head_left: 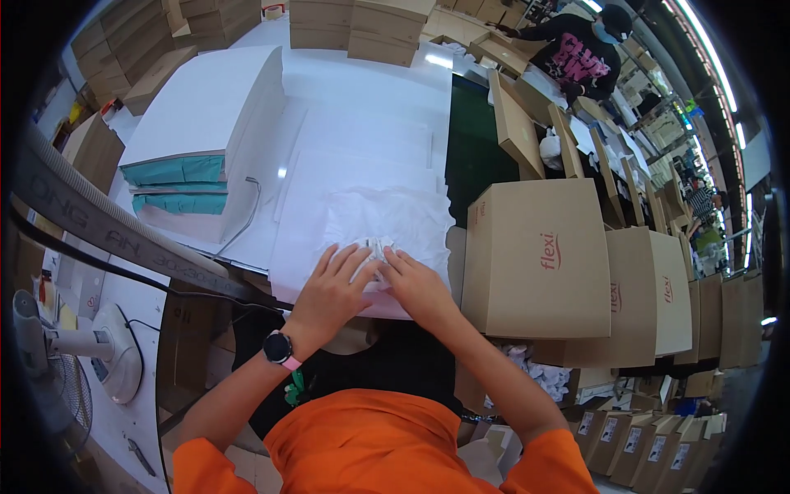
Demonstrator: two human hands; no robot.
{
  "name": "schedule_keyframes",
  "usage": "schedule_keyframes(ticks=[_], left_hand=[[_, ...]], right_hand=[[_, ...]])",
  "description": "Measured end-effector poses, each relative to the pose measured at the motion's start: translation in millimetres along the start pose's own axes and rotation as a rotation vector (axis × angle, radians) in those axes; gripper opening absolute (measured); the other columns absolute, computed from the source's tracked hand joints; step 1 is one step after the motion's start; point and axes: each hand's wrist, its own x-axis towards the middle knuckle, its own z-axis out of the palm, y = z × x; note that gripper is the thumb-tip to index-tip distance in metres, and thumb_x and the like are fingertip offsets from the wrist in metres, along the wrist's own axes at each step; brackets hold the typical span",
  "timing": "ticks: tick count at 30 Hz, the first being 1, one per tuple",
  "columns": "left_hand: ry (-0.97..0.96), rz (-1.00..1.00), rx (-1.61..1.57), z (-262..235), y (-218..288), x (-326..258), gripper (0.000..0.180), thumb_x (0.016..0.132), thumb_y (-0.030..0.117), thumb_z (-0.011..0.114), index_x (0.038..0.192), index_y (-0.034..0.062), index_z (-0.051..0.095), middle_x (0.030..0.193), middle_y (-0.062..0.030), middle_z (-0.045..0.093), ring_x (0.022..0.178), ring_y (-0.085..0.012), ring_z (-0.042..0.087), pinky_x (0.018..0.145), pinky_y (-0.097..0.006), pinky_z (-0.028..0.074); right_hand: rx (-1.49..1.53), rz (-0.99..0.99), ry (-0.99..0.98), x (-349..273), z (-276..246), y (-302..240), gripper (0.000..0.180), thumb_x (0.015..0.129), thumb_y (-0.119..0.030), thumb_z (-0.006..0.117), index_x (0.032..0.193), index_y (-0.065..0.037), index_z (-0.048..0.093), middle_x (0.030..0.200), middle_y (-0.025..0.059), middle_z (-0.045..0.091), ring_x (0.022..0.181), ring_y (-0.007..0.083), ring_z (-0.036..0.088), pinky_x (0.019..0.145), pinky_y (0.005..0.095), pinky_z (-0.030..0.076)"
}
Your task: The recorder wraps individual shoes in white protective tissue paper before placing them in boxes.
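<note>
Crumpled white tissue paper (350, 216) lies on a stack of pale sheets (300, 193) at the front of the white table. My left hand (336, 284) rests on the tissue's near part, fingers stretched and a little apart. Beside it my right hand (418, 290) touches the same spot from the right, fingers extended. Between the fingertips the tissue is bunched, with a small greyish patch (377, 244) showing; I cannot make out what it is. Whatever lies beneath my palms is hidden. A dark round watch (277, 347) with a pink strap is on my left wrist.
A tall white paper stack with teal-wrapped bundles (185, 203) stands left, near a bent metal rod (247, 218). Brown cartons (539, 259) line the right side beside a dark green strip (477, 132). A fan (115, 354) sits lower left. Another person (576, 53) works far right.
</note>
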Motion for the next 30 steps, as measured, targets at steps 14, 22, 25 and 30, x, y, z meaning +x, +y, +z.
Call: schedule_keyframes(ticks=[14,22,25,30], left_hand=[[-0.291,-0.125,-0.186,44.8,-51.8,44.4,0.012,0.086,0.012,0.083,0.096,0.0051,0.085,0.085,-0.0217,0.077,0.089,-0.0424,0.076,0.084,-0.051,0.059],[-0.488,-0.298,-0.21,46.5,-78.9,84.9,0.025,0.079,0.02,0.092,0.102,0.0102,0.088,0.094,-0.0209,0.08,0.087,-0.0423,0.077,0.082,-0.052,0.061],[-0.353,-0.198,-0.014,34.1,-26.4,85.1,0.057,0.078,0.02,0.094,0.131,0.0062,0.078,0.111,-0.0193,0.079,0.106,-0.0385,0.074,0.097,-0.046,0.059],[-0.225,-0.051,0.117,27.2,18.6,33.7,0.071,0.085,0.015,0.087,0.148,-0.002,0.058,0.144,-0.0157,0.063,0.135,-0.0337,0.059,0.116,-0.044,0.048]], right_hand=[[0.466,0.103,0.046,16.9,-16.0,21.5,0.037,0.095,-0.03,0.085,0.118,-0.003,0.077,0.113,0.0201,0.078,0.104,0.0411,0.074,0.091,0.0485,0.058],[0.398,0.423,-0.482,100.0,-19.1,67.6,0.052,0.082,-0.044,0.096,0.115,-0.005,0.086,0.118,0.0208,0.082,0.108,0.0377,0.077,0.093,0.0439,0.059],[0.383,0.478,-0.602,108.4,-12.6,98.5,0.06,0.079,-0.046,0.098,0.123,-0.006,0.086,0.123,0.0206,0.082,0.108,0.0326,0.077,0.094,0.0429,0.059],[0.496,0.535,-0.828,127.1,-0.2,117.4,0.075,0.075,-0.051,0.102,0.133,-0.007,0.082,0.124,0.0202,0.08,0.109,0.027,0.072,0.096,0.0405,0.057]])
